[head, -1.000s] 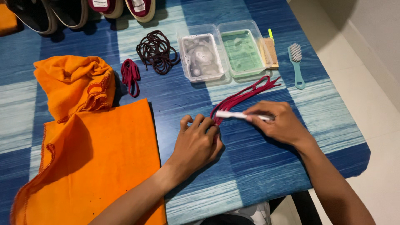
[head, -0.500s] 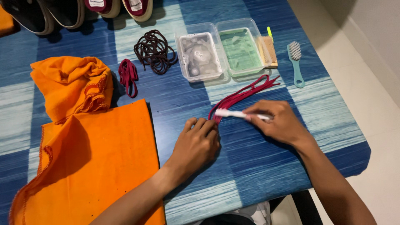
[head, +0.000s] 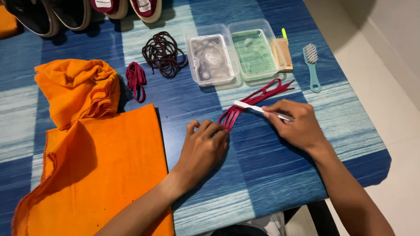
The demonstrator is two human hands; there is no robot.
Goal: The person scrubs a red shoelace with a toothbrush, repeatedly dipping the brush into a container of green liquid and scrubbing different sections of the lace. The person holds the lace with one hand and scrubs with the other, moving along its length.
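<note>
One red lace (head: 256, 98) lies doubled on the table (head: 271, 175), running from centre toward the tubs at one o'clock. The left hand (head: 203, 148) pins its folded near end against the cloth-patterned top, fingers curled down over it. The right hand (head: 297, 124) pinches a white toothbrush (head: 251, 107), head laid across the lace just beside the left fingertips; that grip is closed round the handle. Since half a second ago the left hand has slid a little toward the fold and the brush head sits slightly nearer it, while the lace itself has hardly shifted, which suggests short scrubbing strokes along one stretch.

Two clear tubs stand touching at twelve o'clock. The left tub (head: 211, 59) holds cloudy grey water, the right tub (head: 253, 52) pale green liquid; nothing solid can be made out in either. A wooden brush (head: 283, 53) leans at the green tub's right side, and a teal brush (head: 311, 65) lies apart at two o'clock.

A dark lace (head: 162, 53) is coiled at eleven o'clock, a small red bundle (head: 135, 79) beside it. An orange cloth (head: 92, 148) covers the nine o'clock side, and shoes (head: 83, 11) line the far edge.
</note>
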